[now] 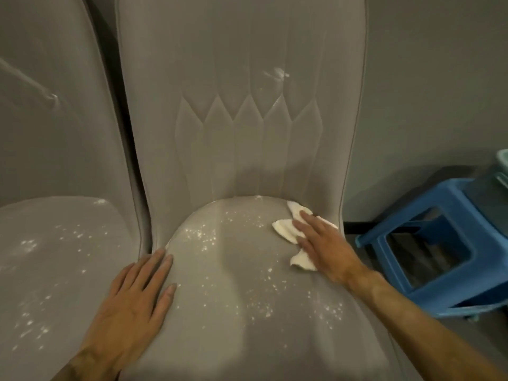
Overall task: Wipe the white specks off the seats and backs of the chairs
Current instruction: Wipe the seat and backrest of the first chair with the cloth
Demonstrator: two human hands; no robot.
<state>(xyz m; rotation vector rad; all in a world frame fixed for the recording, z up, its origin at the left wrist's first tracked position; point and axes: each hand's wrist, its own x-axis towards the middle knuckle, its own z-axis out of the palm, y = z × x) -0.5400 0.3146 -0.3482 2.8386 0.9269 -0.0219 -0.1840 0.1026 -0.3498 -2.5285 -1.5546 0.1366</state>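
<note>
Pressing the cloth [284, 229] onto the seat [233, 312], right grip [324, 243] spread flat (left grip [134, 301] likewise).

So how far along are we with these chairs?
Early. Nothing looks finished yet. In hand: the right hand presses the cloth flat on the middle seat, back right; the left hand rests on its front left. Left: specks across that seat, a smear on its back, plus the left chair's seat, speckled, and a streak on its back.

grey chair seat [236, 312]: white specks [204, 237], white cloth [288, 229] on it.
</note>
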